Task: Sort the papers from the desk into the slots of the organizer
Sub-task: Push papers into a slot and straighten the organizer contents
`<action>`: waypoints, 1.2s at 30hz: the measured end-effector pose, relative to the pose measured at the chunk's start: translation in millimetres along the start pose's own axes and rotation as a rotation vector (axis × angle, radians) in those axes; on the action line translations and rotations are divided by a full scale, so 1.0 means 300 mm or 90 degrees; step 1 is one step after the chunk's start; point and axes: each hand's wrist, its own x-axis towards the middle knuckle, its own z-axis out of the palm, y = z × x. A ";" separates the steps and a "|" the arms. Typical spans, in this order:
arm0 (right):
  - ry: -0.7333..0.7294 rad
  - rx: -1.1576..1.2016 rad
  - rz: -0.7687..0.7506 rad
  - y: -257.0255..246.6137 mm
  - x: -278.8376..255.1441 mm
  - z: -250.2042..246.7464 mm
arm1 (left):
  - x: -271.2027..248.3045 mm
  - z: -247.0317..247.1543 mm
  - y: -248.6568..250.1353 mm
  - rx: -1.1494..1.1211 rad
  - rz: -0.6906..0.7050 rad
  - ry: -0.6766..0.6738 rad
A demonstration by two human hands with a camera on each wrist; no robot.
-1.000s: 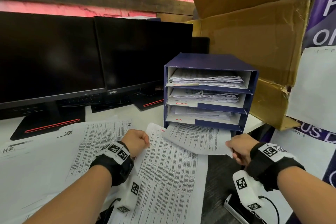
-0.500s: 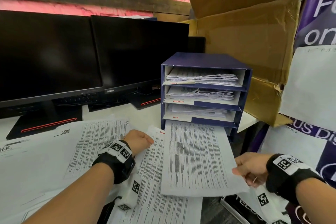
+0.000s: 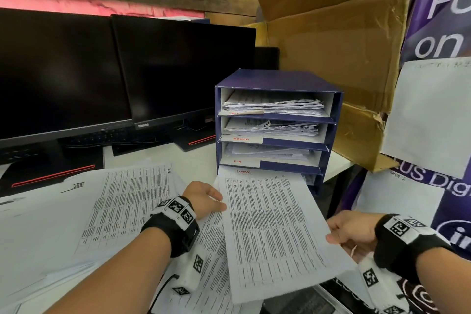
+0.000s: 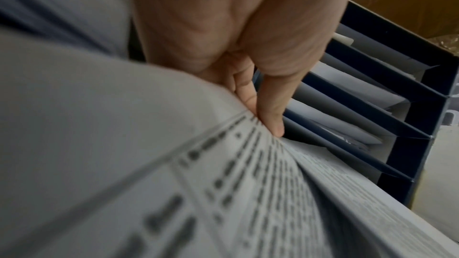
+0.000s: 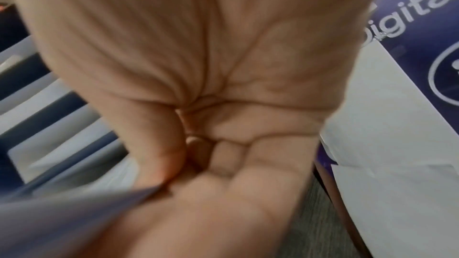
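The blue organizer (image 3: 277, 130) already has papers in its top three slots. The right hand (image 3: 353, 233) pinches one sheet (image 3: 270, 232) by its edge, its far end at the bottom slot. The left hand (image 3: 204, 199) pinches that sheet's other edge. Many papers (image 3: 122, 201) on the desk (image 3: 196, 158) are left to sort

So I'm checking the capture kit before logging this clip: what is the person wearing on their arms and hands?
Both forearms are bare, with no sleeves or gloves. Each wrist carries a black strap topped by a white band printed with black square fiducial markers. A white camera block bearing the same markers hangs under the left wrist, a thin black cable trailing from it. The right wrist's strap carries a similar marked white block below.
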 end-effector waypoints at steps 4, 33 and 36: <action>0.141 0.127 -0.080 -0.019 0.010 -0.013 | 0.021 -0.005 -0.004 -0.042 0.010 0.040; 0.185 0.547 -0.182 -0.319 0.089 0.124 | -0.009 -0.104 -0.056 -0.056 0.051 -0.119; 0.183 0.352 -0.180 -0.306 0.086 0.136 | -0.014 -0.116 -0.049 -0.132 0.068 -0.115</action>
